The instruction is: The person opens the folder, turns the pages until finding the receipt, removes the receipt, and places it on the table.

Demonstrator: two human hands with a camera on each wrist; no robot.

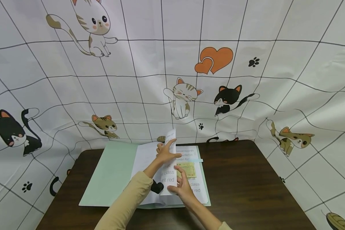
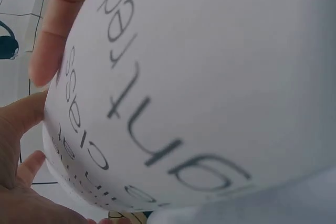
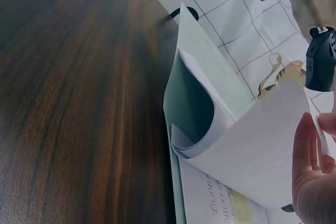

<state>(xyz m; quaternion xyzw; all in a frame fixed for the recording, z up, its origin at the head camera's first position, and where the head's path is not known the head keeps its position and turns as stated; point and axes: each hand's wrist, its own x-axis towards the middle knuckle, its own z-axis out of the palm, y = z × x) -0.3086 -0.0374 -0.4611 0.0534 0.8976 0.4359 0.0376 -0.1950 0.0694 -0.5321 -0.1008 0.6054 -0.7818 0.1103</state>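
An open pale green folder [image 1: 112, 179] lies on the dark table, filled with printed sheets. One page [image 1: 168, 179] stands raised and curved near the middle. My left hand [image 1: 166, 155] reaches across its upper part with thumb and forefinger spread, touching its free edge. Lower on that edge, my right hand [image 1: 184, 188] pinches the page between thumb and fingers; the right wrist view shows the page edge [image 3: 317, 121] in its fingers. Large print on the curved page [image 2: 210, 77] fills the left wrist view. A yellow printed note [image 1: 191, 170] sits on the right-hand sheet.
Brown wooden tabletop [image 1: 241, 182] stretches right of the folder. A pale blue tab [image 1: 199, 160] sticks out at the sheets' right side. Cloth printed with cats and a grid [image 1: 149, 60] hangs around the table. A black wrist camera [image 3: 321, 59] is on my left wrist.
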